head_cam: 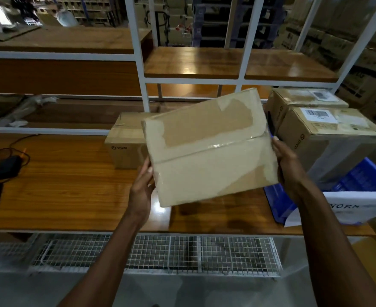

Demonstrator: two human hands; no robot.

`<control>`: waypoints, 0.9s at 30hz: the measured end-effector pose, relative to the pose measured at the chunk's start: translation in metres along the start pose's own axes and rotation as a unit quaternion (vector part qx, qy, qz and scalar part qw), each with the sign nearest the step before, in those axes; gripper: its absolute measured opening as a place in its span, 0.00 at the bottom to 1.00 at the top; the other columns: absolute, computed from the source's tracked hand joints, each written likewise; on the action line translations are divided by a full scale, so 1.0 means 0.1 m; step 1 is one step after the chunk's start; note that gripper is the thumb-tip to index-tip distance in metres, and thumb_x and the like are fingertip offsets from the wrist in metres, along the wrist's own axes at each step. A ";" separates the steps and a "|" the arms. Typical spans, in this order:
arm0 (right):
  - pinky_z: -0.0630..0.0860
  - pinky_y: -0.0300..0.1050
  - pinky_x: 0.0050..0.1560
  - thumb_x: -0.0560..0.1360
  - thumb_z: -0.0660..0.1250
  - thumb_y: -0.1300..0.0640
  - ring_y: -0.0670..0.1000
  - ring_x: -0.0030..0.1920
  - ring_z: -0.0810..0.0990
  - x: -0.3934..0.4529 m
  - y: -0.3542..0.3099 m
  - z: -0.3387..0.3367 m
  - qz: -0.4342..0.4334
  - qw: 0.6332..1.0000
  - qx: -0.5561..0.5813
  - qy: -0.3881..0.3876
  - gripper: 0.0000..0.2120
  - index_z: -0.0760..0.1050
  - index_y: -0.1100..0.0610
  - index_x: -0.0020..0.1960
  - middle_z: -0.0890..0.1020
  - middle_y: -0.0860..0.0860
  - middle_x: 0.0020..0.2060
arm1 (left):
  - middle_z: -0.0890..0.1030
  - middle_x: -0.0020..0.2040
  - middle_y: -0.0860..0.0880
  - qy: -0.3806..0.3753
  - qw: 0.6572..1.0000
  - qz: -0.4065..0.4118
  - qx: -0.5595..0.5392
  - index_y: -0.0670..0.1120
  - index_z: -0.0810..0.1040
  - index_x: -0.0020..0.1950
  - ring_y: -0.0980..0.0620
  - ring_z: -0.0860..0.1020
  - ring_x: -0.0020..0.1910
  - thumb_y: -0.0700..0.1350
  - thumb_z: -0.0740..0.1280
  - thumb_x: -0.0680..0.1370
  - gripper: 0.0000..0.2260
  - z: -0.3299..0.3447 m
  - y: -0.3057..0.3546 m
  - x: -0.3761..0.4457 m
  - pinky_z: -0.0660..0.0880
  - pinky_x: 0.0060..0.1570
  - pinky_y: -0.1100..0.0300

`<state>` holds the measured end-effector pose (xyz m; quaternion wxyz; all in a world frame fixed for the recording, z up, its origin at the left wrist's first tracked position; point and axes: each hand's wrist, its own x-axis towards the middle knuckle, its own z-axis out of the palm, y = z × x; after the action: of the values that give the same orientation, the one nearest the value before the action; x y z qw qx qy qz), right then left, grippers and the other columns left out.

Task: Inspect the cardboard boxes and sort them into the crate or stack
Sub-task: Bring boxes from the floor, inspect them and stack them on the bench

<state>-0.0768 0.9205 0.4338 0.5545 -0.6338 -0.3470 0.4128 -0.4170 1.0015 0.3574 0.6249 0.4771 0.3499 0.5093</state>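
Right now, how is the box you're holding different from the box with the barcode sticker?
The held box is up in the air, tilted, between the left hand and right hand; the barcode box sits on the table. The held box shows torn, peeled patches and no label; the barcode box has a white sticker. Both are brown cardboard.

We hold a taped cardboard box point(209, 147) tilted above the desk point(71, 185), our left hand point(142, 187) gripping its lower left edge and our right hand point(286, 165) its right side. Behind it a smaller box point(125, 147) sits on the desk. Two labelled boxes point(328, 134) stand to the right, beside a blue crate point(355, 182). A black adapter point(6, 167) lies far left.
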 end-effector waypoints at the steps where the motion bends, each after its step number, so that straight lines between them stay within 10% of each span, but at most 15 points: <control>1: 0.80 0.56 0.56 0.86 0.53 0.41 0.56 0.56 0.85 0.03 -0.01 -0.01 0.001 1.000 0.014 -0.005 0.22 0.80 0.50 0.64 0.87 0.53 0.56 | 0.76 0.73 0.48 -0.010 1.000 0.010 0.010 0.55 0.65 0.81 0.42 0.76 0.70 0.52 0.60 0.81 0.26 0.01 0.10 0.06 0.75 0.64 0.43; 15: 0.78 0.64 0.64 0.85 0.52 0.39 0.61 0.65 0.81 0.68 -0.43 0.45 -0.012 0.995 0.071 -0.076 0.23 0.81 0.46 0.67 0.86 0.54 0.61 | 0.81 0.67 0.49 -0.023 0.994 0.026 0.102 0.55 0.65 0.80 0.46 0.81 0.61 0.49 0.59 0.83 0.24 0.03 1.21 1.12 0.80 0.54 0.50; 21: 0.80 0.53 0.49 0.84 0.54 0.37 0.61 0.62 0.80 0.98 -0.63 0.75 0.008 0.992 0.044 -0.119 0.25 0.78 0.49 0.70 0.83 0.56 0.63 | 0.82 0.65 0.50 -0.010 0.990 0.025 0.140 0.63 0.73 0.70 0.45 0.80 0.63 0.51 0.53 0.86 0.16 -0.16 1.39 1.28 0.78 0.57 0.50; 27: 0.77 0.61 0.63 0.84 0.53 0.37 0.61 0.63 0.79 1.28 -0.75 0.96 0.001 0.990 0.014 -0.143 0.24 0.78 0.49 0.67 0.82 0.57 0.62 | 0.84 0.63 0.51 0.031 0.992 -0.002 0.120 0.64 0.73 0.69 0.46 0.80 0.61 0.51 0.54 0.86 0.15 -0.30 1.41 1.52 0.79 0.52 0.52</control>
<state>-0.1087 1.0860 0.4865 0.5077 -0.5610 -0.4158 0.5046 -0.4515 1.1595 0.4902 0.5528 0.5324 0.4286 0.4767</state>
